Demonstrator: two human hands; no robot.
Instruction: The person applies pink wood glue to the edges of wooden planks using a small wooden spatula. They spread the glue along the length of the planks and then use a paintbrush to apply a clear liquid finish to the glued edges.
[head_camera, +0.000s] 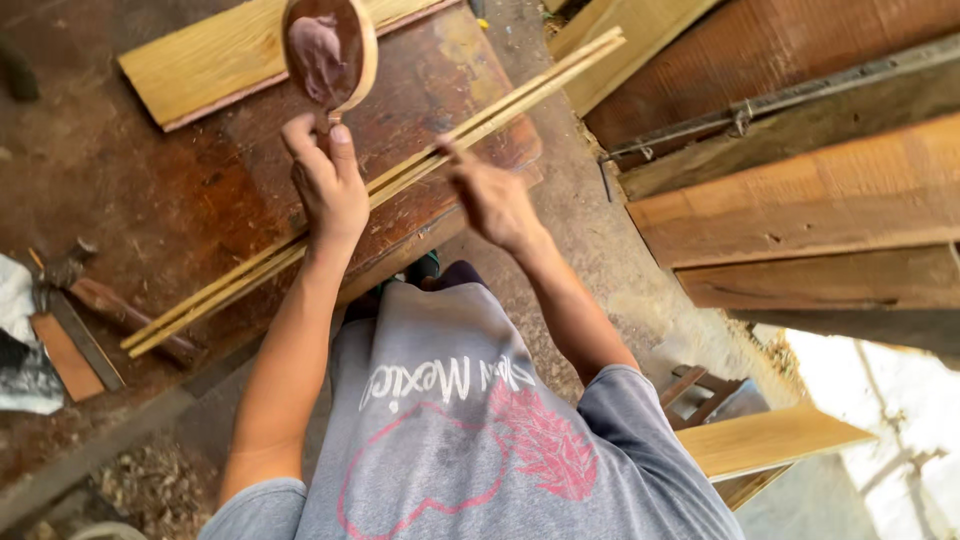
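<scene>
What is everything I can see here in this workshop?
strips: two, pale wood, long and thin, lying side by side aslant across the bench
bowl: one, round, wooden rim, brown paste inside, held up above the bench
board: one, pale yellow, flat on the far part of the bench
bench: one, dark reddish brown, stained
hammer: one, wooden handle, near the bench's left edge
planks: several, brown and tan, stacked at right
plank: one, pale, lower right
shirt: one, grey with a red print
left hand: one, holds the bowl by its handle
right hand: one, fingertips on the strips
</scene>
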